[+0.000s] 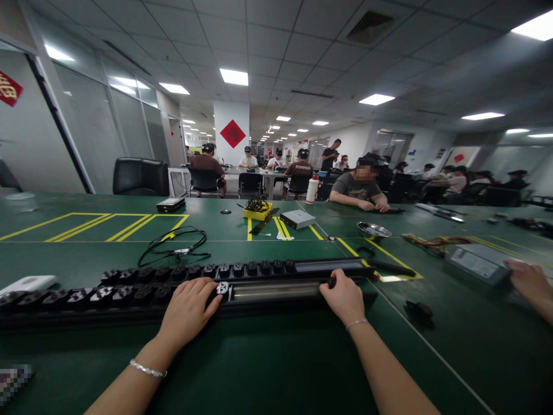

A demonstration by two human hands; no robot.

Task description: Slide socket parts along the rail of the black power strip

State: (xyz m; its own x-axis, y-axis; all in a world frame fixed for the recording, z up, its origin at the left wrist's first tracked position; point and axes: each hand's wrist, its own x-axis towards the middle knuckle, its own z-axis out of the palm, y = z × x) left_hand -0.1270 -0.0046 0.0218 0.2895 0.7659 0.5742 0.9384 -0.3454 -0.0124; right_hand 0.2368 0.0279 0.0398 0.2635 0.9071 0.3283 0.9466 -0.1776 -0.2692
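Two long black power strips lie side by side across the table. Rows of socket modules fill the left part of the near strip (142,309), and a bare metal-coloured channel (276,292) runs along its right part. My left hand (190,305) is closed over the near row, its thumb and fingers against the last socket module (223,288). At the channel's right end, my right hand (343,297) pinches a small black piece (332,282), whose kind I cannot make out. The far strip (242,269) also carries several socket modules.
Behind the strips lie a black cable (173,248), a yellow box of cables (258,211), a grey box (298,219) and a metal bowl (374,230). At right, another person's hand (533,285) touches a power supply unit (477,262). A black part (419,313) lies nearby.
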